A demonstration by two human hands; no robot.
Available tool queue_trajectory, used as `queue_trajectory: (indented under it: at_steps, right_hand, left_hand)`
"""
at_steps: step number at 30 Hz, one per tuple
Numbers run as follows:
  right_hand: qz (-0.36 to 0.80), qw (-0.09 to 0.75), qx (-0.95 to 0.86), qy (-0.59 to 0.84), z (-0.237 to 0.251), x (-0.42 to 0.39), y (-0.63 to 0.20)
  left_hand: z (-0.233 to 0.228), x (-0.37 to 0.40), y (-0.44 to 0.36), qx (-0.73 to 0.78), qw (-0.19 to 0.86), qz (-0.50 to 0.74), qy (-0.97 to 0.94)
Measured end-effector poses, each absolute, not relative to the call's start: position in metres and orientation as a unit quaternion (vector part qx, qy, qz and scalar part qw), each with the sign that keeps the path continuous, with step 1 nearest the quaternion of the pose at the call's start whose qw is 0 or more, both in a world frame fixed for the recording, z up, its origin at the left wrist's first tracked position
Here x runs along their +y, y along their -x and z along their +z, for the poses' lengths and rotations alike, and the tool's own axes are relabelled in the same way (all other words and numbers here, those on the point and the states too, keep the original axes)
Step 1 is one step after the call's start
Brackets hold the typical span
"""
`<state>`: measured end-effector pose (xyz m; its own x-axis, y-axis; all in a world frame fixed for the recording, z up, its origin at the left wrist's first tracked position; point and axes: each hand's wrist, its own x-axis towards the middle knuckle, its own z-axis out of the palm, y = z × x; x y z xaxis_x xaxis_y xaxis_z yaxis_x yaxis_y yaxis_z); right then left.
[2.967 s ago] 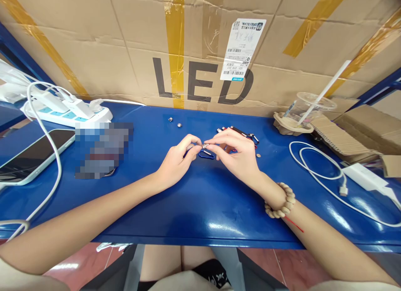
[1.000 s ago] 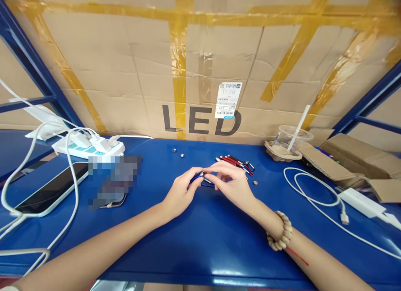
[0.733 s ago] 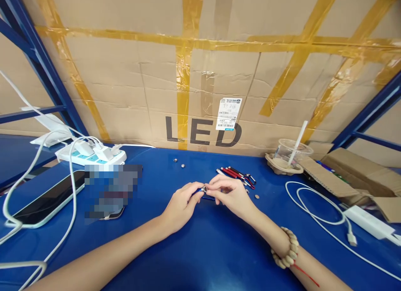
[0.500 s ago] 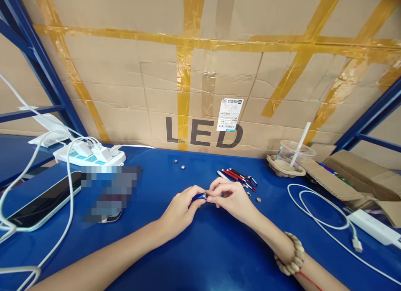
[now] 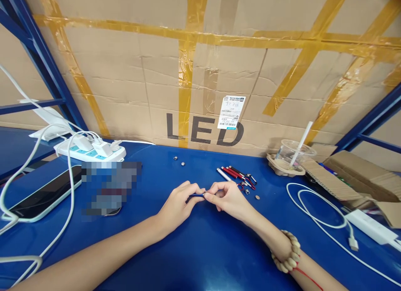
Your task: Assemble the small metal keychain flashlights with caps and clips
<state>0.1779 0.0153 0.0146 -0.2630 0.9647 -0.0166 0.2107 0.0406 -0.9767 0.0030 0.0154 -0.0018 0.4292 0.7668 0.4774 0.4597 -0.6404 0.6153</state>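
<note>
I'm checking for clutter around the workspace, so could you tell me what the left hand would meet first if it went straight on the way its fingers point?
The left hand points rightward, holding a small blue pen-like piece. Its first contact would be the right hand, whose fingertips already meet that piece.

a white power strip (image 5: 90,153) with plugged-in chargers lies at the far left of the blue tabletop (image 5: 200,257), a dark-screened phone (image 5: 40,195) nearer. behind stands a taped cardboard box marked "led" (image 5: 203,73). at right: a clear plastic cup with straw (image 5: 291,155), a coiled white cable (image 5: 319,207).
</note>
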Motion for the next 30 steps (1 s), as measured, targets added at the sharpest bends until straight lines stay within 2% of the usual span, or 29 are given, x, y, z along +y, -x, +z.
queue_trajectory:
  at_steps: [11,19,23,30]
  right_hand:
    - [0.528,0.355,-0.591,0.496,0.020,0.015,-0.178]
    - [0.393,0.441,-0.678,0.437,0.020,0.021,-0.184]
    - [0.367,0.443,-0.726,0.377,0.018,0.023,-0.188]
    - [0.315,0.473,-0.732,0.375,0.020,0.024,-0.191]
  left_hand:
    - [0.007,0.011,-0.006,0.385,0.238,0.382,-0.806]
    - [0.008,0.014,-0.008,0.381,0.284,0.389,-0.789]
    - [0.010,0.014,-0.007,0.385,0.281,0.360,-0.802]
    - [0.009,0.013,-0.007,0.358,0.315,0.356,-0.804]
